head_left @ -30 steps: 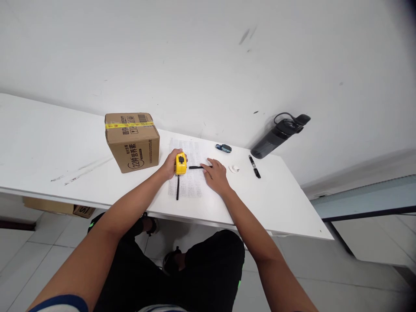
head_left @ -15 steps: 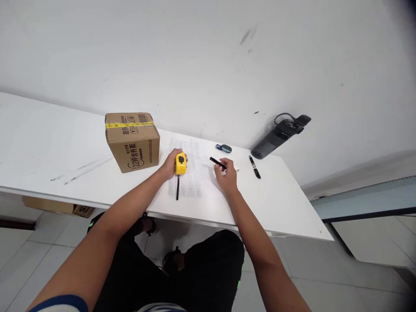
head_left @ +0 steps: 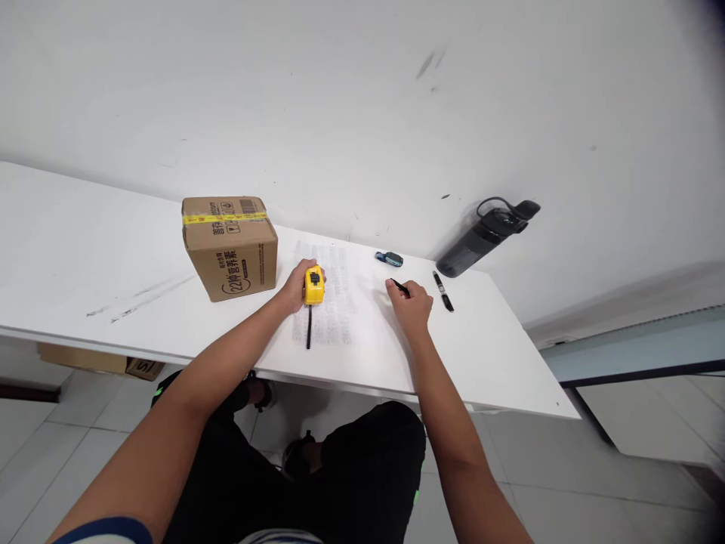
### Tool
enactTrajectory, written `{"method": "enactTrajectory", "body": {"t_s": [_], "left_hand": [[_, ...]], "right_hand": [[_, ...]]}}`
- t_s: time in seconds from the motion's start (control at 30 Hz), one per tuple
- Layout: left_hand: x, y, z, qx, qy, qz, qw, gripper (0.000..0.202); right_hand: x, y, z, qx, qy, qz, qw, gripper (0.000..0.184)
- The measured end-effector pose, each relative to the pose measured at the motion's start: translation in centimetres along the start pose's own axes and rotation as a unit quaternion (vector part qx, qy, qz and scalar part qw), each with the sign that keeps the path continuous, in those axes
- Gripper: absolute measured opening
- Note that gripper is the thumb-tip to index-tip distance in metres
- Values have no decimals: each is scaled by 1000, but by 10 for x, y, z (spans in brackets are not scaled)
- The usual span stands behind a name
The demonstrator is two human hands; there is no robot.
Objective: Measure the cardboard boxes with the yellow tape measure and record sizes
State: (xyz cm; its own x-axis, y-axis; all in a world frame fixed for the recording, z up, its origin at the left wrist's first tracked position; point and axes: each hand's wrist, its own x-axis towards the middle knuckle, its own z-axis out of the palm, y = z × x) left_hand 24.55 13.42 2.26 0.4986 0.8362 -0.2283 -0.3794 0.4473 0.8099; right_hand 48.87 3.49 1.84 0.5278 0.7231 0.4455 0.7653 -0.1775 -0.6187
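Observation:
My left hand (head_left: 296, 287) is wrapped round a yellow tape measure (head_left: 314, 285), which sits over a printed sheet of paper (head_left: 334, 321). A black strap (head_left: 309, 329) trails from the tape measure toward the table's front edge. Closed round a slim black pen (head_left: 401, 286), my right hand (head_left: 413, 304) is over the table to the right of the sheet. Fingers hide most of that pen. Another pen, black with a pale band (head_left: 442, 291), lies just right of my right hand. Behind it is a small blue toy car (head_left: 390, 259).
A taped cardboard box (head_left: 238, 261) stands on the white table (head_left: 136, 257), left of my left hand. At the back right, a dark water bottle (head_left: 476, 245) stands near the wall. Another cardboard box (head_left: 84, 358) is below the table at left.
My right hand has shifted right with the pen, and less of the pen shows between the fingers. The left hand and tape measure have stayed in place.

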Motion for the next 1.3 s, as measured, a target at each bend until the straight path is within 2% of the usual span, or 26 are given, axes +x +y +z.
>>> {"method": "enactTrajectory", "body": {"t_s": [0.23, 0.63, 1.13, 1.3], "left_hand": [[0, 0, 0, -3, 5, -1, 1000, 32], [-1, 1, 2, -3, 4, -2, 1000, 32], [-3, 2, 3, -2, -3, -4, 1000, 31], [-4, 3, 4, -1, -7, -9, 1000, 32]], "right_hand": [[-3, -4, -3, 2, 2, 13, 1000, 46], [-4, -1, 0, 12, -17, -1, 1000, 56], [-4, -1, 0, -3, -18, 7, 1000, 47], [-3, 3, 6, -27, -67, -40, 997, 47]]}}
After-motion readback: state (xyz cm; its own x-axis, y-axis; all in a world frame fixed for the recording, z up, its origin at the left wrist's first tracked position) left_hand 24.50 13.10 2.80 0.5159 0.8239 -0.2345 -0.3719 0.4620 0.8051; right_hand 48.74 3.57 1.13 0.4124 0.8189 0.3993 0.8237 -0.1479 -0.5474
